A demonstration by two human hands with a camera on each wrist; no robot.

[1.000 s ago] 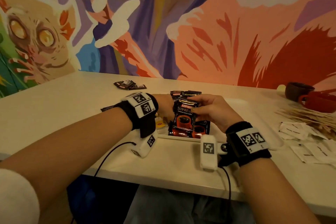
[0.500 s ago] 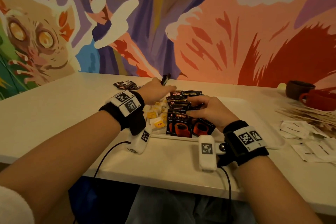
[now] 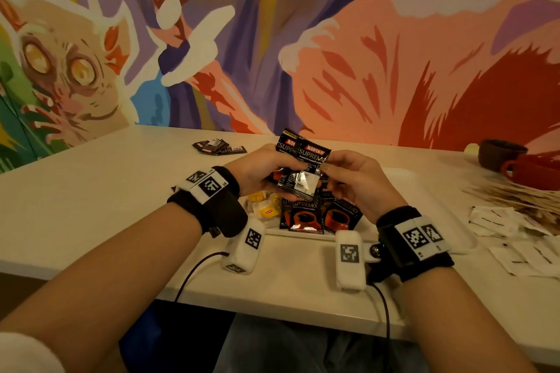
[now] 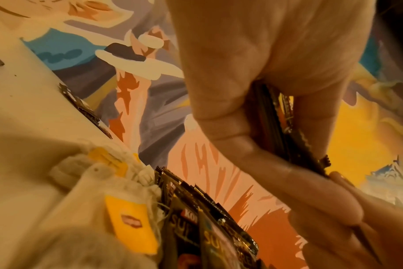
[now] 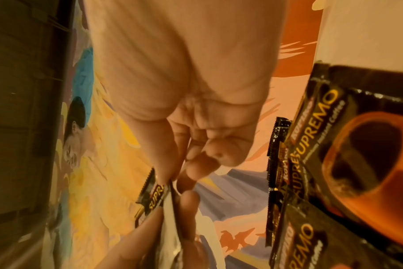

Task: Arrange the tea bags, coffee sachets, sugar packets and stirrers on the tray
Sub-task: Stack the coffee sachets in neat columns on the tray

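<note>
While both hands, left (image 3: 263,169) and right (image 3: 354,182), pinch a small fan of coffee sachets (image 3: 303,166) above the tray (image 3: 424,188), tea bags (image 3: 266,209) and further sachets already lie on it; sugar packets (image 3: 497,221) and apparently stirrers (image 3: 509,194) wait right of the tray.

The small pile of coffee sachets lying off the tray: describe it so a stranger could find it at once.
Start at the white table under the painted mural, then look past the left hand toward the wall. There a loose pile of dark coffee sachets lies flat on the bare tabletop. Unlike the sachets standing on the tray or held in the hands, this pile sits alone, off the tray.
</note>
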